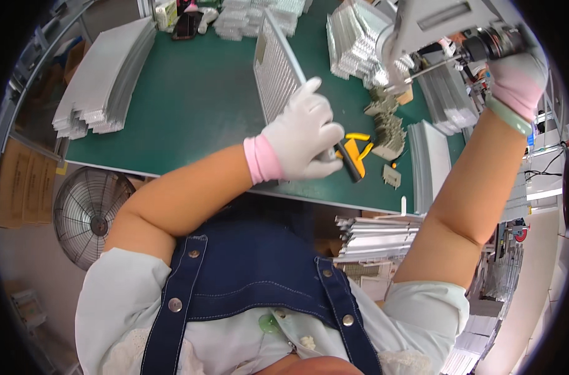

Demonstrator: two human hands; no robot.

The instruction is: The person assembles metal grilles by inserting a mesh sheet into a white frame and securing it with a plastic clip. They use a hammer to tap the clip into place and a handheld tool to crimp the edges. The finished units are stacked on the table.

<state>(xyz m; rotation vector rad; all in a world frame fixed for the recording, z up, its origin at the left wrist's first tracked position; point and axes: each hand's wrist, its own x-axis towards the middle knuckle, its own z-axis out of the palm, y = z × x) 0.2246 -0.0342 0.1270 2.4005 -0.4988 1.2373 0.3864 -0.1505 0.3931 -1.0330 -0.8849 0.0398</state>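
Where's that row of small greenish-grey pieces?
In the head view, the row of greenish-grey pieces is on the green table, right of centre, between the yellow tool by the left hand and the pale panels to the right.

r hand [520,70] ptly behind blk tool [494,44]

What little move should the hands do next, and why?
Maybe the right hand should bring the black tool slowly down toward the metal panel. The left hand seems to be steadying the panel, tilted up on edge over the green table, while the tool is up and apart from it. The right fingers are hard to see, so checking the grip first seems wise.
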